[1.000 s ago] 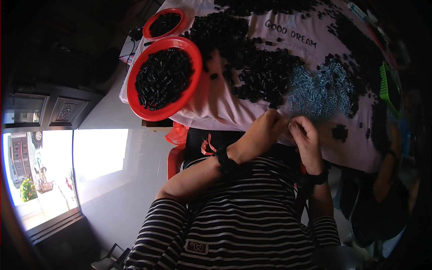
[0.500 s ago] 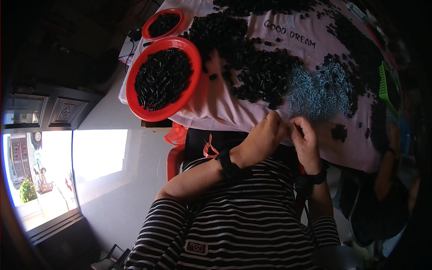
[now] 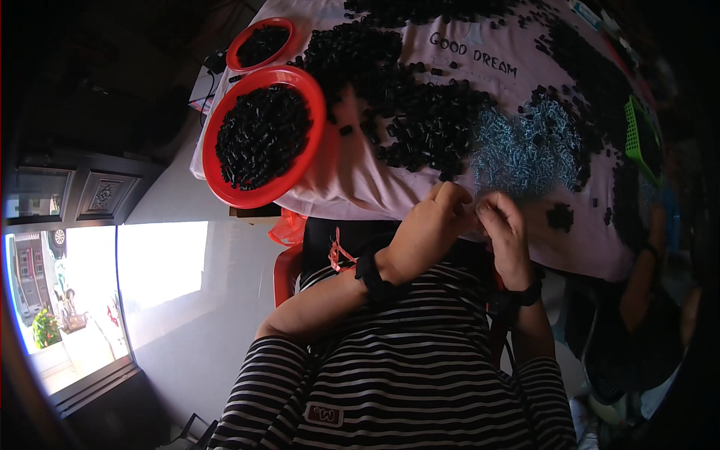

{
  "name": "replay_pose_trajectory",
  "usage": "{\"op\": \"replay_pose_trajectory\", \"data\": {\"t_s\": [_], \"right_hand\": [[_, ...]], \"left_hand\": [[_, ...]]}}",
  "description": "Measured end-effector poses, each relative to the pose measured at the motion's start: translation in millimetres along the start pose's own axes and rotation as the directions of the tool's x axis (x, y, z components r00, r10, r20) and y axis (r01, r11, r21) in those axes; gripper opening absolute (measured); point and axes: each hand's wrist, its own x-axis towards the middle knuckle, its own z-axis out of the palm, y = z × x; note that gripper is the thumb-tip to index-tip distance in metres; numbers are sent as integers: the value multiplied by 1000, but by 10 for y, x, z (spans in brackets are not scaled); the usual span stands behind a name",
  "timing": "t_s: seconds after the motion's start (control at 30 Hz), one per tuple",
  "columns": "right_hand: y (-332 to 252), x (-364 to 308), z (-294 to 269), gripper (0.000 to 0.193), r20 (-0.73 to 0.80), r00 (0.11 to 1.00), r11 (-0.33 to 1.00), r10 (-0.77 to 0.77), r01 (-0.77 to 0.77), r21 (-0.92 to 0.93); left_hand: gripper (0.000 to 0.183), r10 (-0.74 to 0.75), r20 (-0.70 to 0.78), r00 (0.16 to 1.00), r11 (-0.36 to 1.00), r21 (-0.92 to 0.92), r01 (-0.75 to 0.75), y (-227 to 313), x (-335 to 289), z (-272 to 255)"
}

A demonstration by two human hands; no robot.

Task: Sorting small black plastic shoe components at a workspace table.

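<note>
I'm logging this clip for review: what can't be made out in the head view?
- What the left hand and right hand pinch: hidden by the fingers.
- Single pieces in the silver pile: too small.
- Green basket: dark at the rim, contents unseen.
- Small red bowl: dim, pieces unclear.

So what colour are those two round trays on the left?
Both trays, the large one and the small one, are red, seen in the head view.

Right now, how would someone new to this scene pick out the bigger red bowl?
Start at the pink cloth covering the table. At its left edge sit two round red bowls of small black parts. The big bowl is the nearer, wider one, overhanging the cloth's edge; the small bowl lies beyond it.
</note>
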Motion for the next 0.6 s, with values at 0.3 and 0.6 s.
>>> {"op": "replay_pose_trajectory", "data": {"t_s": [0.3,0.6], "right_hand": [[131,16,51,15,21,996,996,-85,86,-11],[166,25,57,14,-2,991,989,-136,136,-61]], "left_hand": [[17,18,145,989,906,417,-78,36,-46,-66],[19,198,62,978,933,294,-208,-22,-33,-29]]}}
